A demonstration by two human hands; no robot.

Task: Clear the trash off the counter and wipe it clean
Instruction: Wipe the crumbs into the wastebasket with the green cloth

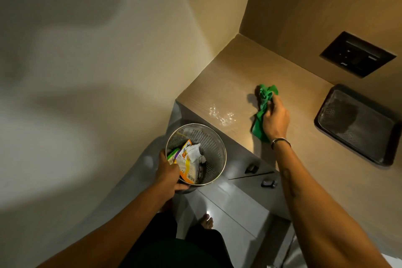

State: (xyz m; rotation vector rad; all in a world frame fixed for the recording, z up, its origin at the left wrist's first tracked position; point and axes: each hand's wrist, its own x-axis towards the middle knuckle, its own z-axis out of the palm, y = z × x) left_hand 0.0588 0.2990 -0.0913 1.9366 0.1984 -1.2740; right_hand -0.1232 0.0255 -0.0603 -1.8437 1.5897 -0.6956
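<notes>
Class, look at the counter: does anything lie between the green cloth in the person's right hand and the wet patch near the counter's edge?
Nothing visible does. The crumpled green cloth in the right hand and the shiny wet patch are separated only by bare wooden counter. The dark rectangular tray lies on the opposite side.

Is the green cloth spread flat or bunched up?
Bunched: the green cloth is crumpled in the right hand, on the counter.

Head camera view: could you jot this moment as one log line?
left hand: holds metal bin with wrappers | right hand: presses green cloth on counter | wet patch: unwiped
</notes>
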